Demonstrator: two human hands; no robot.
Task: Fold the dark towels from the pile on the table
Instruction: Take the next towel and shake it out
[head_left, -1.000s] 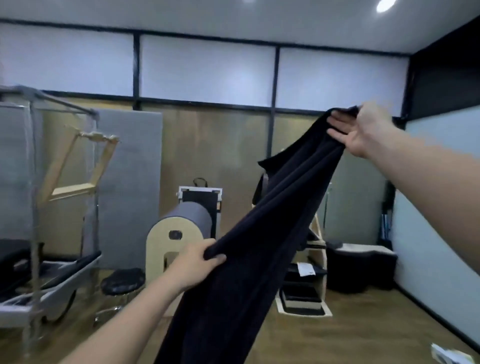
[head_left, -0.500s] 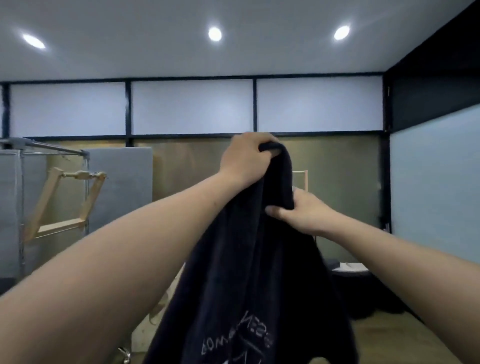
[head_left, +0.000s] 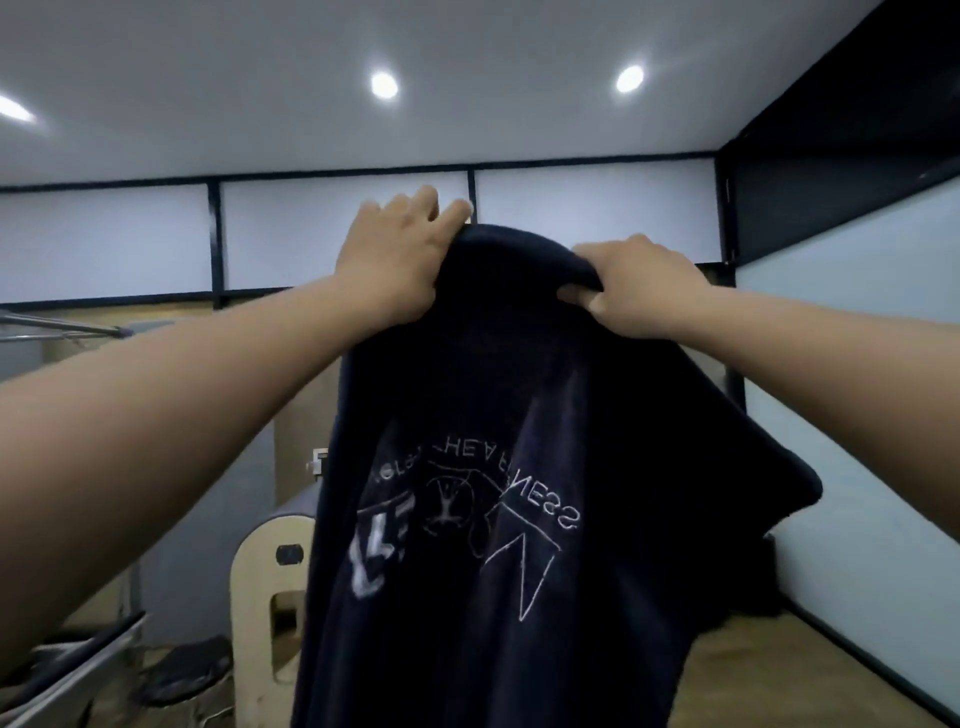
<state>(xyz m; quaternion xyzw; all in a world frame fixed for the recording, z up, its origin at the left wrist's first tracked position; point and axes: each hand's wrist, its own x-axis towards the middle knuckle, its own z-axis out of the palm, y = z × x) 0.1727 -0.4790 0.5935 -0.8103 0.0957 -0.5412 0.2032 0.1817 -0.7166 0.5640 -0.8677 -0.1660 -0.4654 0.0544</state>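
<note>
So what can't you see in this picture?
Head view only.
The table and towel pile: out of frame, the camera looks up.
The dark towel: lower end cut off by the bottom edge.
Its white lettering: mirrored and creased, partly unreadable.
The left hand: fingertips blurred.
The right hand: fingers tucked into the towel's fold.
The wooden barrel: partly hidden by the towel.

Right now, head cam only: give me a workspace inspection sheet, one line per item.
Surface: table not in view.
Job's things: dark towel held up in the air, hanging down, its white lettering reading reversed; pile not in view.
Clutter: wooden arched apparatus, black stool, metal frame.
Grippers: left hand and right hand each grip the towel's top edge, apart from each other.
Cables: nothing seen.
Surroundings: ceiling spotlights, frosted wall panels, wooden floor.
</note>
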